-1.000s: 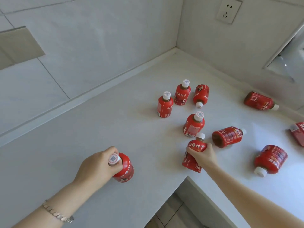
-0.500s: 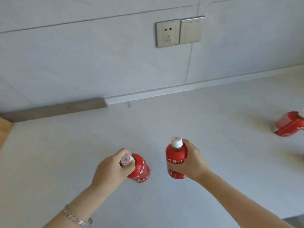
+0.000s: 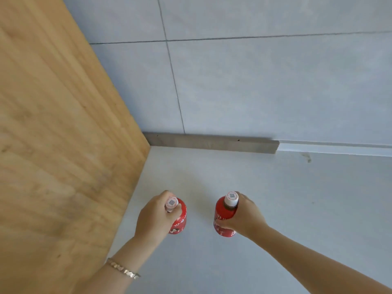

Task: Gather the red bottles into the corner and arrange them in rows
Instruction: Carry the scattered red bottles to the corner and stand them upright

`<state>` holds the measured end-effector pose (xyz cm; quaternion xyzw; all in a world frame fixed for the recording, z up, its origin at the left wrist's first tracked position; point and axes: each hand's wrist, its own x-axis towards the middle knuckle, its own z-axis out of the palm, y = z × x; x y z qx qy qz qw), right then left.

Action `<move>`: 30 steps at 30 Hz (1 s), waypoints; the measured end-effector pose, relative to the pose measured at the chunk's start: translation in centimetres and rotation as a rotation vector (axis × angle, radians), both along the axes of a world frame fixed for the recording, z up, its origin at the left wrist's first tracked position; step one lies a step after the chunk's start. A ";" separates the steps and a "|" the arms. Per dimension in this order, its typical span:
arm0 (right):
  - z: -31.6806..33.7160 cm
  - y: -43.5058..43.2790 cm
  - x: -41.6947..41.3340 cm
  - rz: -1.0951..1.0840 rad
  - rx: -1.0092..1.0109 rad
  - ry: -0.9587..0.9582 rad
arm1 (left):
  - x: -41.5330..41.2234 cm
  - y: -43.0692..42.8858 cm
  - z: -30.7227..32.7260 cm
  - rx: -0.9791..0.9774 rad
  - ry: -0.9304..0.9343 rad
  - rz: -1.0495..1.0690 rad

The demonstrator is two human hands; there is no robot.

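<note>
Leftmost, a wood panel (image 3: 53, 134) meets the counter (image 3: 297, 209) at the corner. Beside it the left hand (image 3: 153, 217) grips the left bottle (image 3: 179, 219) from above, fingers curled around its neck just under the white cap, body upright, cap up. Apart from it, the right hand (image 3: 246, 215) wraps the right bottle (image 3: 223, 219) from its right side, also upright, cap towards the camera

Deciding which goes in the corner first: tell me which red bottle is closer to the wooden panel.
The bottle in the left hand: that bottle sits nearer the wooden panel than the right hand's bottle.
</note>
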<state>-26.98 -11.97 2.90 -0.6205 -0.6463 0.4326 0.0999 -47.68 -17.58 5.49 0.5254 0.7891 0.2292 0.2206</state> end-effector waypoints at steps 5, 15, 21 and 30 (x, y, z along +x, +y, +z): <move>-0.3 6.3 -9.8 -0.043 0.077 0.025 | -5.6 4.8 -0.9 0.023 0.002 0.020; -2.4 13.5 -15.5 -0.083 0.103 0.041 | -9.2 13.1 -3.7 0.066 -0.004 0.015; -2.6 11.7 -10.7 0.076 -0.089 -0.169 | -8.6 12.8 -3.9 0.039 0.145 0.006; -0.3 3.8 4.2 0.091 -0.304 -0.286 | 3.1 7.3 0.8 -0.330 0.425 -0.603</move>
